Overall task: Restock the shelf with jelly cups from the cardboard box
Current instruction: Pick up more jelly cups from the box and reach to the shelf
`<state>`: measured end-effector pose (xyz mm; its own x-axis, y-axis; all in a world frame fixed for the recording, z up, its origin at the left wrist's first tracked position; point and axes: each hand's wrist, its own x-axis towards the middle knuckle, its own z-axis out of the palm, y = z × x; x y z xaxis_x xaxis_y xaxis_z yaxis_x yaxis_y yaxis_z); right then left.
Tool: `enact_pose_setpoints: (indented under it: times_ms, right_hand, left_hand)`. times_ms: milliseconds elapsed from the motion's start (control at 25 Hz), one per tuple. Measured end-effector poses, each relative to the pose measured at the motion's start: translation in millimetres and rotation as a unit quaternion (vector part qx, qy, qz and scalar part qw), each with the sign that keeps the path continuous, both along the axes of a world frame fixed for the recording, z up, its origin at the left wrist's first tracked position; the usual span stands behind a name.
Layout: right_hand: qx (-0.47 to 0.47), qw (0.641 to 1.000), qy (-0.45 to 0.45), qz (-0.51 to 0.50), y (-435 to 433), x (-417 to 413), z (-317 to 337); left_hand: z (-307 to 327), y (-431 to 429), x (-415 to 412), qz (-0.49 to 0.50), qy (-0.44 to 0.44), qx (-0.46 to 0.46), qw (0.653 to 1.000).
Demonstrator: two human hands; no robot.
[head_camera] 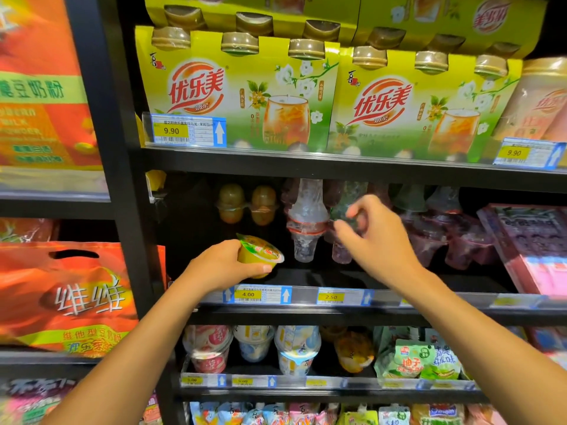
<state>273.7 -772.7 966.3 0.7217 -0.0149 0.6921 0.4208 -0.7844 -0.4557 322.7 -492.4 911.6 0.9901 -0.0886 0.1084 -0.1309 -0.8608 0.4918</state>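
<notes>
Now your left hand (224,265) grips a yellow cup (259,251), tilted with its lid toward the right, just above the front of the middle shelf (306,279), over the 4.00 tag (248,294). Your right hand (377,237) is raised at the clear stacked cups (305,222), fingers curled; whether it holds one, I cannot tell.

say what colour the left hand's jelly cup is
The jelly cup is yellow, green on top; head view.

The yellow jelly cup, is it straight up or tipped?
Tipped. The left hand holds the jelly cup with its lid slanting down rightward, not level.
</notes>
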Motion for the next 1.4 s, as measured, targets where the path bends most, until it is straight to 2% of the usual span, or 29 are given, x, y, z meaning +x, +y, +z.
enact_pose_setpoints:
  times_ms: [80, 200, 360, 560, 640, 800, 1120, 1280, 1400]
  right_hand:
    - [-0.092, 0.987, 0.041, 0.125, 28, -4, -13]
    - [-0.207, 0.952, 0.115, 0.192, 61, 12, -28]
    - [-0.260, 0.930, 0.137, 0.219, 87, 26, -32]
    - [-0.367, 0.901, 0.130, 0.190, 97, 38, -31]
    - [-0.371, 0.905, 0.109, 0.180, 99, 44, -29]
    - [-0.370, 0.899, 0.159, 0.174, 120, 49, -27]
    - [-0.390, 0.883, 0.236, 0.112, 169, 77, -21]
    - [-0.397, 0.864, 0.291, 0.106, 185, 110, -44]
    - [-0.363, 0.882, 0.287, 0.089, 191, 130, -53]
  left_hand:
    - [1, 1, -1, -0.019, 0.011, 0.013, 1.000]
    - [5, 4, -8, -0.022, 0.025, 0.078, 0.996]
    - [10, 15, -26, -0.026, 0.055, 0.100, 0.993]
    - [4, 20, -61, -0.011, -0.019, 0.166, 0.986]
    - [-2, 19, -69, -0.012, -0.048, 0.215, 0.975]
    - [-12, 23, -75, -0.028, -0.096, 0.284, 0.954]
    - [-13, 29, -80, -0.032, -0.127, 0.301, 0.945]
    - [-14, 29, -80, -0.036, -0.120, 0.307, 0.943]
    - [-14, 30, -80, -0.040, -0.115, 0.307, 0.944]
